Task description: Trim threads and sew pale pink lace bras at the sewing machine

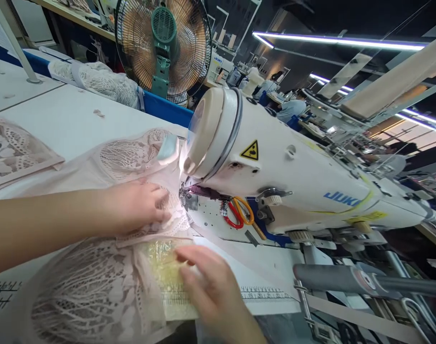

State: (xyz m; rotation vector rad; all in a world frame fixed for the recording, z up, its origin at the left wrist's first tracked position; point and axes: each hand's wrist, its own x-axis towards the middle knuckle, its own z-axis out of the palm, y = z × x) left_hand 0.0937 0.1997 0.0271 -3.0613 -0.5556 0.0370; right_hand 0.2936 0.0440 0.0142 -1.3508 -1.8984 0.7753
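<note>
A pale pink lace garment (96, 282) lies spread on the white sewing table (60, 119), running under the needle area (185, 196) of a white JUKI sewing machine (275, 167). My left hand (139, 205) lies flat on the lace just left of the presser foot, fingers stretched toward the needle. My right hand (211, 286) rests palm-down on the fabric's near edge, over a yellowish taped patch (164, 272) with ruler marks, fingers extended and slightly blurred.
Red and orange-handled scissors (239, 215) lie on the machine bed. Another lace piece (10, 153) sits at the far left, more lace (103, 83) by a blue bin edge. A standing fan (164, 48) is behind. A grey lever (347, 277) sticks out at the right.
</note>
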